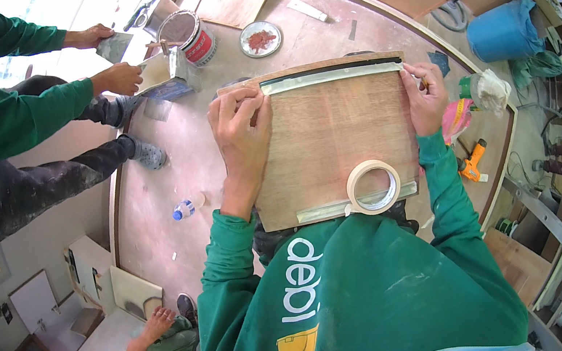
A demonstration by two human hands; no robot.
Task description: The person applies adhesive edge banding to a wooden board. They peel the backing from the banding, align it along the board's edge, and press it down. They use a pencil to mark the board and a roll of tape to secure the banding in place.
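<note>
A flat plywood board (340,129) lies before me, its near edge against my lap. Along its far edge run a thin black strip (334,69) and, just below, a pale strip of masking tape (324,78). My left hand (244,141) is closed at the strip's left end, thumb and fingers pinched together over the board's corner. At the right end, my right hand (426,95) pinches the strip with bent fingers. A roll of masking tape (353,187) rests on the near right part of the board, over a second pale tape strip (323,210).
At the left, another person (20,106) holds a scraper (115,47) near a bucket (203,44). A round lid (260,39) carries reddish paste. A bottle (183,210), an orange tool (472,161) and a blue bin (502,31) stand around. A second person (164,341) sits lower left.
</note>
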